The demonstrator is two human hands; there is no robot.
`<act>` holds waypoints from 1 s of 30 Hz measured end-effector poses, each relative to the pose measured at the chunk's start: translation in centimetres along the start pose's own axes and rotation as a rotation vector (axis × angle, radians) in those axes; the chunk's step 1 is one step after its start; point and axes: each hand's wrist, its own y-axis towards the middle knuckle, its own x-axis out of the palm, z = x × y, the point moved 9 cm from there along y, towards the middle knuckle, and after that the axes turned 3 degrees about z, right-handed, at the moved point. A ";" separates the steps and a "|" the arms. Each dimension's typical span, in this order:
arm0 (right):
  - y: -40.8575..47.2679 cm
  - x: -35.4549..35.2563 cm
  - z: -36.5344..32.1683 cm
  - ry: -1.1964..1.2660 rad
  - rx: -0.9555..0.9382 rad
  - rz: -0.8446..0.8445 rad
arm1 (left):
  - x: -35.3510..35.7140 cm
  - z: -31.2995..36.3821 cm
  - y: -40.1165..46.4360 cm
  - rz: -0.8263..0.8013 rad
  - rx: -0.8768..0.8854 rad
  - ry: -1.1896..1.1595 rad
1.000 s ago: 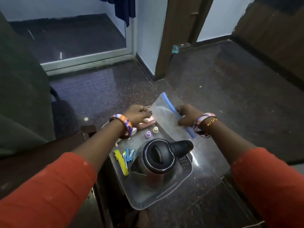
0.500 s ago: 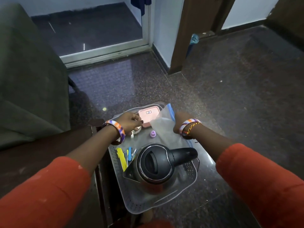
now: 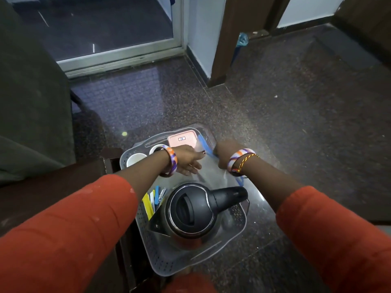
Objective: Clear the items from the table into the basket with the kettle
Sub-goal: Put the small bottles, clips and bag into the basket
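A translucent perforated basket (image 3: pixel 240 226) stands on the dark floor below me. In it sits a black and steel kettle (image 3: pixel 190 210), handle pointing right. Coloured clips (image 3: pixel 152 199) lie left of the kettle. Two white cups (image 3: pixel 135 159) and a pink box (image 3: pixel 182 139) fill the far end. A clear zip bag (image 3: pixel 211 174) with a blue strip lies over the basket between the kettle and the pink box. My left hand (image 3: pixel 188 160) pinches the bag's blue strip, its other fingers spread on the plastic. My right hand (image 3: pixel 223 153) is closed on the bag's right side.
A dark wooden table (image 3: pixel 63 182) runs along the left, its corner against the basket. A grey-green sofa (image 3: pixel 27 102) stands further left. A glass sliding door (image 3: pixel 95 28) and a wooden door frame (image 3: pixel 222 39) are ahead, with speckled floor to the right.
The zip bag has come down from above the basket into it, covering the small bottles. My hands have moved closer together. The view has tilted down.
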 end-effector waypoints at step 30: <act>-0.3 5.7 2.8 0.031 -0.097 -0.255 | 2.5 -0.8 4.9 -0.083 -0.211 -0.034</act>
